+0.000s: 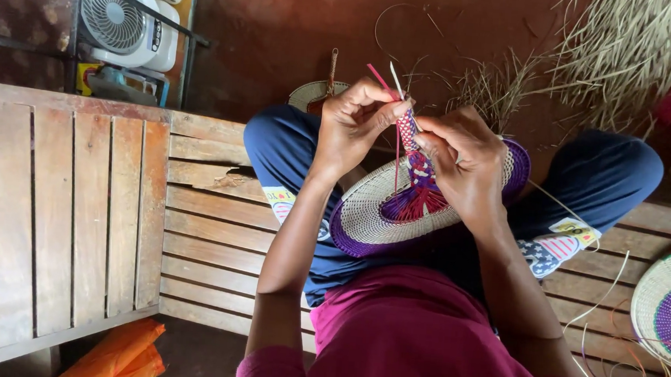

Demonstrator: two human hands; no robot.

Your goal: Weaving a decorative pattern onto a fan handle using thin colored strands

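- I see my left hand closed in a pinch, fingertips pressed together on the top of the fan's braided handle, where a pink strand and a pale strand stick up above the knuckles.
- My right hand is curled shut on the same handle from the other side, its thumb and forefinger meeting the left fingertips with almost no gap between the two hands.
- The round woven straw fan with a cream face and purple rim lies tilted across my lap, its near edge hanging over the maroon shirt and its far edge half hidden behind the right hand.
- The purple and red woven wedge fans out from the handle into the disc's middle.
- My blue-trousered knees spread wide to either side, so the fan sits in the pocket between them.
- The slatted wooden bench stretches to my left with open boards up to its front edge.
- To my right, a second woven fan with a purple and red centre lies at the picture's edge, loose straw strands trailing between it and my leg.
- A bundle of dry straw crowds the floor ahead on the right; a white electric fan stands beyond the bench's far left corner.
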